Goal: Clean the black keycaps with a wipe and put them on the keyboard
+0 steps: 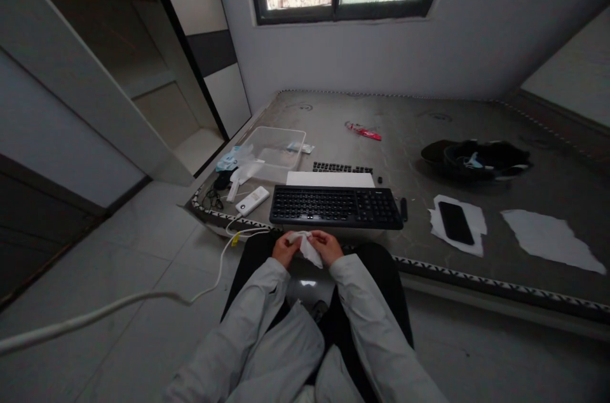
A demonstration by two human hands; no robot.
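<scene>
Between my two hands, above my lap, is a crumpled white tissue [311, 253]. My left hand [284, 249] pinches its left side, and my right hand [328, 248] grips the upper right; a loose end hangs down between them. Just beyond my hands, a black keyboard [336, 207] lies on the mattress near its front edge. Behind it are a white sheet or box [330, 179] and a strip of loose black keys [342, 167]. One small black piece [380, 180] sits to the right of that strip.
On the left are a clear plastic bin [271, 152], a white power strip [252, 201] and its cable [143, 299] trailing over the floor. To the right lie a phone [456, 223] on paper, another paper sheet [553, 239] and a black bag-like item [481, 158]. A red packet [365, 131] lies farther back.
</scene>
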